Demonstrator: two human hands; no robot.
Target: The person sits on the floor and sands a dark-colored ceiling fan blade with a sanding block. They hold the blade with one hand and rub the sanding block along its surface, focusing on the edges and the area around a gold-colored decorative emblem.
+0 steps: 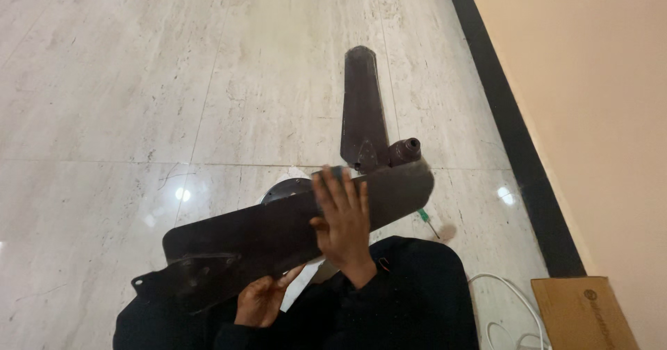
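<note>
Viewpoint: I look down from the head camera at my lap and a pale marble-look tiled floor [139, 79].

Held thing: a long dark brown metal ceiling fan blade [278, 235] lies across my lap. Its long axis runs from lower left to upper right, with the bracket end at lower left and the rounded tip at upper right.

Right hand: my right hand [342, 221] lies flat on the blade's upper face near its middle, fingers spread and extended, pressing rather than curled around it.

Left hand: my left hand [262, 300] is under the blade's lower edge, fingers curled up against it. I cannot tell how firmly it grips, as the blade hides part of it.

Nearer hand: both touch the blade; the left sits closer to the bracket end, the right closer to the tip.

Beyond the blade: a second dark brown fan blade [363, 107] lies on the floor pointing away from me, joined to a dark round fan motor hub [405, 151] that the held blade partly hides.

Small tool: a green-handled screwdriver [426, 219] lies on the floor just right of the blade tip.

Container: a brown cardboard box [583, 312] stands at lower right by the wall; its contents are hidden.

Cable: a white cord [511, 308] curls beside the box.
</note>
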